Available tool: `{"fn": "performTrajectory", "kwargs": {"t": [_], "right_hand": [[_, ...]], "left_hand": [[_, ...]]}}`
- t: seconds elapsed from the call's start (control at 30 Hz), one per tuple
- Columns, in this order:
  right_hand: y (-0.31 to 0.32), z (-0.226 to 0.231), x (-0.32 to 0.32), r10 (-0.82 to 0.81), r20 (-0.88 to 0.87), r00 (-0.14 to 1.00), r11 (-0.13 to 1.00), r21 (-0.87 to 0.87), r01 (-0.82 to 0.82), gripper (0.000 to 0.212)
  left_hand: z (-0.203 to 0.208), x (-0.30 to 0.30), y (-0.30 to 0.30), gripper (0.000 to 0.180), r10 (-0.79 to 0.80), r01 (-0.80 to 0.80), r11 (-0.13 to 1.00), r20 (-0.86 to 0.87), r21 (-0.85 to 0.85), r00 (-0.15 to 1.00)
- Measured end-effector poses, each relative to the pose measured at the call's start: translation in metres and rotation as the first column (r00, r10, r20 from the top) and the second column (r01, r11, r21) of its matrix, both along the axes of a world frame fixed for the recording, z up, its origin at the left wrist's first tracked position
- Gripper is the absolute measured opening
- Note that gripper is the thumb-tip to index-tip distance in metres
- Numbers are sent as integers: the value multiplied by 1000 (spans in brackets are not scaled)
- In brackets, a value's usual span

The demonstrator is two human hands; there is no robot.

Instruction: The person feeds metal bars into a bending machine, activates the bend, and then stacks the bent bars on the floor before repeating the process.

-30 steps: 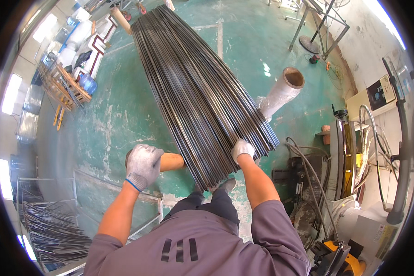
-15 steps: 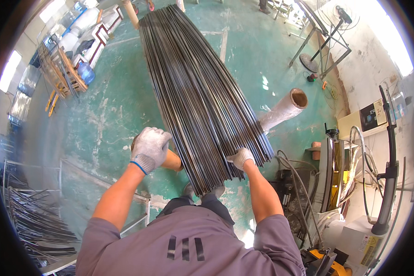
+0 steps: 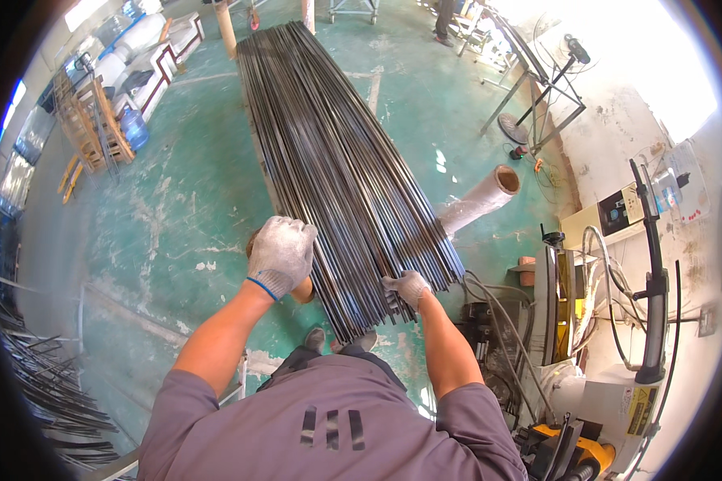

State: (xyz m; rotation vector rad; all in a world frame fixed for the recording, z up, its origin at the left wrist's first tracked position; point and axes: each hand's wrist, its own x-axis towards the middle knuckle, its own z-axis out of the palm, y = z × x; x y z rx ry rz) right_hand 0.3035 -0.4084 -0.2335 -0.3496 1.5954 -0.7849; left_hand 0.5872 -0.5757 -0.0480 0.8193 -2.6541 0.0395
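Note:
A long, wide bundle of thin dark metal rods [image 3: 337, 152] stretches away from me, its near ends uneven. My right hand [image 3: 408, 288], in a pale knit glove, has its fingers curled round a few rods near these ends. My left hand [image 3: 282, 250], in a greyish-white glove with a blue cuff edge, is at the bundle's left side. Its fingers are bent downward and closed; what they hold, if anything, is hidden. A brown cardboard tube [image 3: 303, 290] shows just below that hand.
A plastic-wrapped tube [image 3: 480, 198] sticks out to the bundle's right. Machinery with hoses [image 3: 565, 305] stands on the right, a pedestal fan [image 3: 576, 50] farther off. More dark strips [image 3: 52, 393] lie at lower left. Wooden pallets [image 3: 92, 128] and a blue water jug [image 3: 134, 128] are at far left.
My left hand has moved right, from beside the bundle to its left edge. My right hand stays at the near rod ends, its fingers now curled further round. The whole view has shifted slightly.

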Motion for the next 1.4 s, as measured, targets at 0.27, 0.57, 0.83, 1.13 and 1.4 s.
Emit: {"fn": "performTrajectory", "kwargs": {"t": [0.27, 0.57, 0.83, 1.13, 1.4], "right_hand": [[60, 23, 36, 422, -570, 705, 901, 178, -396, 46], [329, 93, 156, 412, -614, 673, 791, 607, 70, 48], [526, 142, 323, 368, -719, 589, 572, 675, 466, 17], [550, 65, 310, 188, -967, 174, 762, 255, 595, 25], [768, 29, 326, 139, -985, 107, 336, 148, 930, 5]], "left_hand": [[6, 9, 13, 6, -219, 212, 975, -134, -67, 966], [-203, -6, 113, 17, 406, 260, 208, -325, 943, 854], [-194, -54, 73, 21, 640, 527, -652, 23, 546, 768], [-156, -69, 182, 6, 470, 384, -756, 32, 531, 882], [1, -168, 251, 17, 345, 579, -570, -470, 583, 813]]}}
